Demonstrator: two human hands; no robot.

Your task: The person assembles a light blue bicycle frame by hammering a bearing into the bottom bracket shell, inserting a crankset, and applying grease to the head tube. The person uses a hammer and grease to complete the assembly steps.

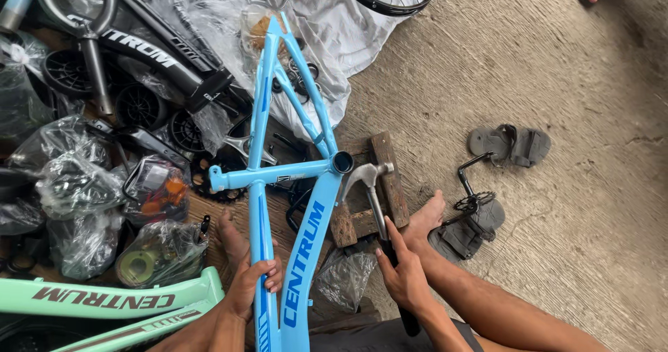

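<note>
Left hand (252,286): wrapped around blue bicycle frame (306,178) tube. Right hand (403,277): clenched on claw hammer (370,185) handle; head beyond, touching bottom-bracket shell (342,162). Risk: glancing blow dents shell, or frame slips off wooden blocks (390,178).

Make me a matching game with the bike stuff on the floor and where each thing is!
Things:
1. light blue metal bicycle frame
2. steel claw hammer
3. mint green bicycle frame
4. grey sandals

Places:
A. in the right hand
B. bottom left corner
C. held by the left hand
D. on bare concrete, right side

Pairs: 1-C, 2-A, 3-B, 4-D
</note>
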